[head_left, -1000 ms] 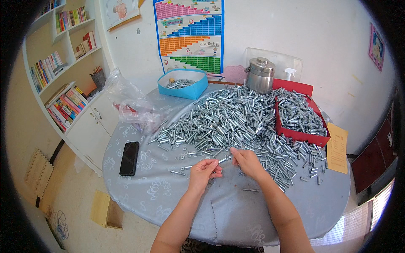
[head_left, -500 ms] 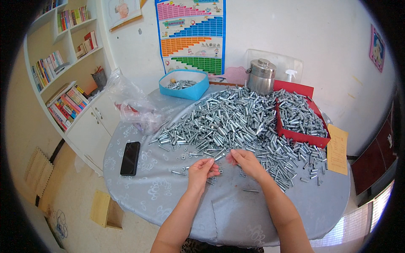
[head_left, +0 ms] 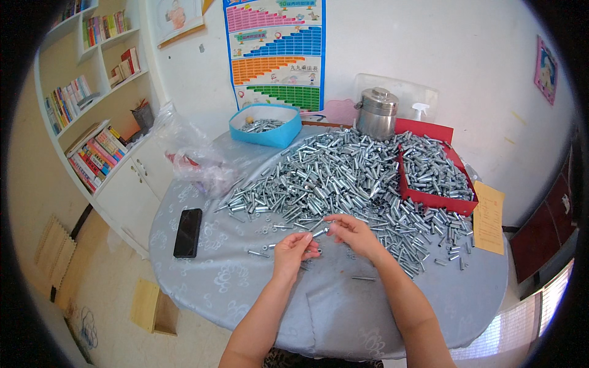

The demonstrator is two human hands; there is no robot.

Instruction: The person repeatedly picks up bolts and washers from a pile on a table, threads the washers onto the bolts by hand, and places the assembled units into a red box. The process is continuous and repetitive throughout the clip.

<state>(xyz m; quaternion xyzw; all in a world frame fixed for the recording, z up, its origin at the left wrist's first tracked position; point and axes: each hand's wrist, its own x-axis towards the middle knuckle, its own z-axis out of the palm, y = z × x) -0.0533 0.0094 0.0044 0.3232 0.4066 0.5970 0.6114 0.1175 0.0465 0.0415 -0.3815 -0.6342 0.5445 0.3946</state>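
Holds a small metal cylinder (head_left: 319,232) in the left hand (head_left: 293,250), pinched near 1 end between thumb and fingers. Slants it up and toward the right hand (head_left: 353,234), probably to leave the far end exposed there. Curls the remaining fingers of the left hand inward, perhaps for steadiness. Has the right hand's thumb and bent forefinger at that far end; cannot tell a light grip from a mere touch at this size.

Just beyond and left of the left hand, has small nuts (head_left: 265,231) and a loose bolt (head_left: 257,253) on the grey tablecloth (head_left: 343,306), seemingly spread thin for easy picking. Nearer the body than the right hand, has 1 more loose bolt (head_left: 364,278), lying alone.

Beyond both hands, has a broad heap of metal pieces (head_left: 325,172), apparently placed within short reach of either side. Past the right hand, has a red box (head_left: 437,201) full of similar pieces, perhaps to contain the overflow, with a yellowish paper (head_left: 489,224) just beside it. Behind the heap, has a steel canister (head_left: 378,113). Far beyond the left hand, has a blue box (head_left: 279,136) with metal pieces inside, likely for separating them from the heap, and nearer, a crumpled plastic bag (head_left: 196,159). Well left of the left hand, has a dark phone (head_left: 188,233), seemingly out of the way.
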